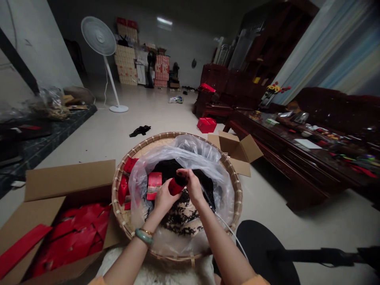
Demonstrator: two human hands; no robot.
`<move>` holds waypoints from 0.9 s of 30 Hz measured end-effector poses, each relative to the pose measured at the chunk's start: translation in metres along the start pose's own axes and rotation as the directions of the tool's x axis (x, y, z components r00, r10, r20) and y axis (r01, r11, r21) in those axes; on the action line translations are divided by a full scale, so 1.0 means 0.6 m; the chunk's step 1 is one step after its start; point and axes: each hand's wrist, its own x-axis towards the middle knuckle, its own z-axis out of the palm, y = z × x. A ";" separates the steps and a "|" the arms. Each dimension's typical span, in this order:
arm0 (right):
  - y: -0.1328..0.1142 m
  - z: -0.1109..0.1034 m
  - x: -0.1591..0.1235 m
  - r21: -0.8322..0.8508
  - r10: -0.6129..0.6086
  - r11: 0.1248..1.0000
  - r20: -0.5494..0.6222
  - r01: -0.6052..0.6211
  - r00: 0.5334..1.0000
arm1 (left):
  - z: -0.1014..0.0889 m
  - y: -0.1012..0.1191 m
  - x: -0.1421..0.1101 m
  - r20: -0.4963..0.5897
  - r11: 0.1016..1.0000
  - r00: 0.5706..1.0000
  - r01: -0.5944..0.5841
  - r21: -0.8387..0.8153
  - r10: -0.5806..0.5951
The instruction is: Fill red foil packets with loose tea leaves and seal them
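Observation:
My left hand (164, 196) is closed around a small red packet (175, 187), held upright over the basket. At the packet's mouth my right hand (193, 187) has its fingers curled together, with dark dried tea leaves under the fingertips; how much they hold is hidden. Loose tea leaves (184, 217) lie below on a clear plastic bag (138, 178), which lines a round woven basket (237, 198). Another red packet (154, 183) with a printed label stands left of my hands. Beside my right wrist lies a dark, shiny object with a white cable (230, 229), partly covered.
A cardboard box (71, 178) full of flat red packets stands at left. Beyond the basket are an open cardboard box (237, 150) and a red box (207, 125). A black round stand base (265, 253) is at right, near a dark wooden table (273, 146). A white fan (118, 108) stands farther back.

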 end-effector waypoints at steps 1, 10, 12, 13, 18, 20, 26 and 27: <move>-0.006 0.001 -0.005 -0.015 0.007 1.000 0.041 -0.006 0.999 | 0.000 0.000 0.000 -0.001 1.000 1.000 0.008 -0.001 -0.008; 0.004 -0.037 -0.006 -0.081 -0.013 0.997 -0.130 0.002 0.991 | -0.010 -0.007 0.002 -0.168 0.985 0.971 -0.165 0.050 0.171; 0.016 -0.045 -0.009 -0.324 -0.093 0.944 -0.107 0.053 0.990 | -0.011 -0.011 0.000 -0.174 0.977 0.963 -0.191 0.093 0.205; 0.020 -0.047 -0.013 -0.415 -0.134 0.906 -0.080 0.089 0.988 | -0.010 -0.012 -0.001 -0.171 0.974 0.962 -0.197 0.110 0.214; 0.029 -0.035 -0.035 -0.530 -0.124 0.837 0.060 0.137 0.991 | -0.009 -0.008 -0.008 -0.146 0.962 0.957 -0.228 0.148 0.249; 0.030 -0.031 -0.037 -0.533 -0.092 0.839 0.057 0.108 0.994 | -0.013 -0.006 -0.009 -0.114 0.964 0.960 -0.243 0.112 0.255; 0.021 -0.045 -0.034 -0.558 -0.113 0.815 0.109 0.154 0.988 | -0.033 -0.021 -0.004 0.126 0.970 0.966 -0.213 -0.114 0.227; 0.016 -0.048 -0.035 -0.549 -0.109 0.820 0.131 0.164 0.985 | -0.035 -0.025 -0.003 0.141 0.971 0.966 -0.200 -0.127 0.218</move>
